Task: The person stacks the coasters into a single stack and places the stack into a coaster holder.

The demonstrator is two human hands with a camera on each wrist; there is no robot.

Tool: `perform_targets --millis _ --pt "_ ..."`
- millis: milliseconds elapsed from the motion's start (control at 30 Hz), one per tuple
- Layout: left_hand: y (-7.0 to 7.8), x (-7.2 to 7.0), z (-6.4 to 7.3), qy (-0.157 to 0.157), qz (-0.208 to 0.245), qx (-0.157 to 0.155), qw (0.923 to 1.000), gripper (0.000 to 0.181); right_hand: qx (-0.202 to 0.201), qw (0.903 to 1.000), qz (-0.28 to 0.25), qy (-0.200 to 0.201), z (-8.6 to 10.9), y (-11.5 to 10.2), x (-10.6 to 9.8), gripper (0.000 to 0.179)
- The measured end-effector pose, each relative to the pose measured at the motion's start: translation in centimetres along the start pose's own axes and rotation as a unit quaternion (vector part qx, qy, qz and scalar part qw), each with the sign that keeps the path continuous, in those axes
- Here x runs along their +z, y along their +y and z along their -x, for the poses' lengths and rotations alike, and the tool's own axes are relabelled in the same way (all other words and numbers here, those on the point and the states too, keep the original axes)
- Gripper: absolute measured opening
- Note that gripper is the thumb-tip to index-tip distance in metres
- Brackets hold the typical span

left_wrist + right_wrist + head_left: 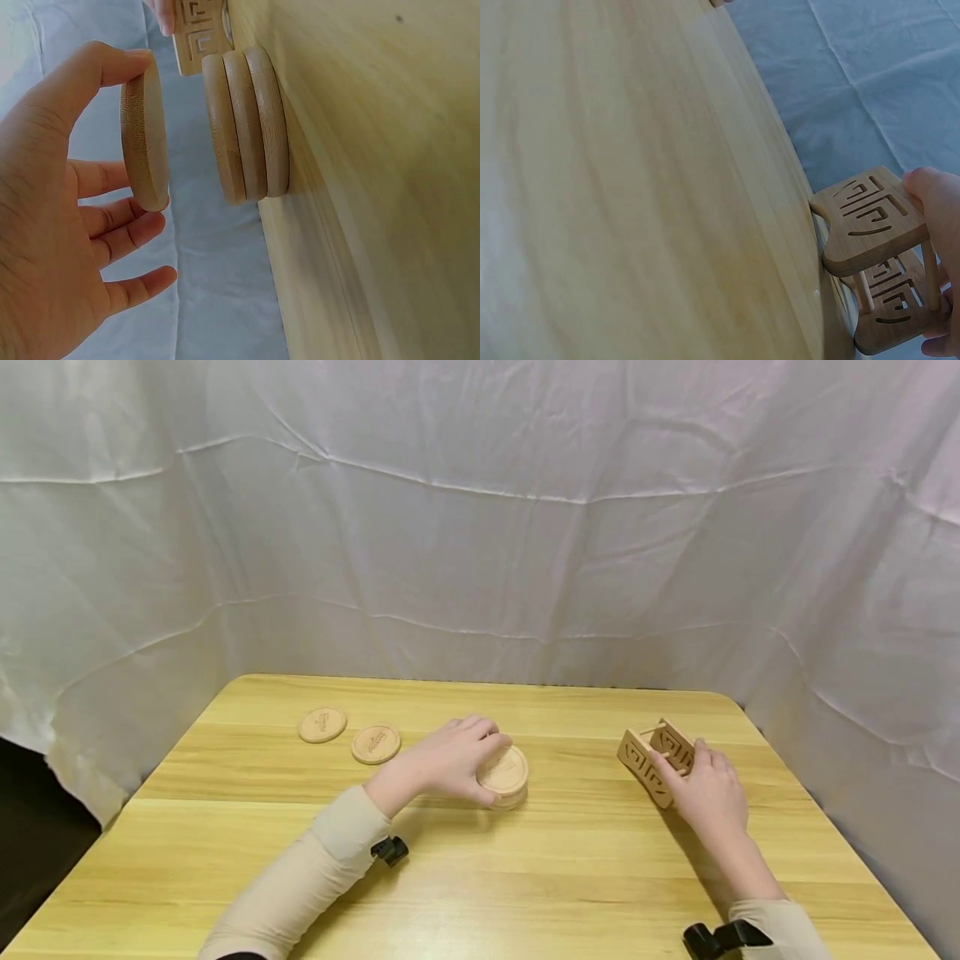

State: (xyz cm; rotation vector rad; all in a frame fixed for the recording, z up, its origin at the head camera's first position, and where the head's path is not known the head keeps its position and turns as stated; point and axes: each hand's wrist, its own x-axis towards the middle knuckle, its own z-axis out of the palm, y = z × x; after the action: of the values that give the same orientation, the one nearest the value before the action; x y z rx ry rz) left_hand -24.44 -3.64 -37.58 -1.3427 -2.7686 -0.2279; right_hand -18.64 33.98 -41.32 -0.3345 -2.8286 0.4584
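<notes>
In the head view, the stack (252, 127) under the grip of the left hand (450, 764) is largely hidden by the held disc (506, 768). Lettering on the loose disc (376, 744) and the farther disc (322, 725), left of that grip, cannot be read. The holder (870, 217) is partly covered by the right hand (716, 797), itself cut off in the right wrist view.

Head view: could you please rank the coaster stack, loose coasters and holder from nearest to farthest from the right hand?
1. Holder, in the right hand
2. Coaster stack, central
3. Right loose coaster, left of stack
4. Left loose coaster, leftmost
</notes>
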Motion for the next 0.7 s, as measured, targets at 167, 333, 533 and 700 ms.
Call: perform_targets --millis 167,333,533,700 --pt "0.1 0.1 -0.3 -0.007 0.005 0.001 1.0 0.079 0.001 1.0 0.0 -0.002 0.0 0.0 0.0 0.099" --pt "0.1 0.5 -0.6 -0.015 0.004 -0.001 0.9999 0.08 0.003 1.0 0.001 -0.007 0.0 0.0 -0.1 0.1" --pt "0.0 1.0 -0.7 -0.028 0.013 -0.008 0.9995 0.079 0.002 1.0 0.002 -0.007 -0.1 -0.1 -0.1 0.099" --pt "-0.2 1.3 -0.9 -0.034 0.019 -0.016 0.9991 0.08 0.001 1.0 0.003 -0.006 -0.1 0.0 0.0 0.099"
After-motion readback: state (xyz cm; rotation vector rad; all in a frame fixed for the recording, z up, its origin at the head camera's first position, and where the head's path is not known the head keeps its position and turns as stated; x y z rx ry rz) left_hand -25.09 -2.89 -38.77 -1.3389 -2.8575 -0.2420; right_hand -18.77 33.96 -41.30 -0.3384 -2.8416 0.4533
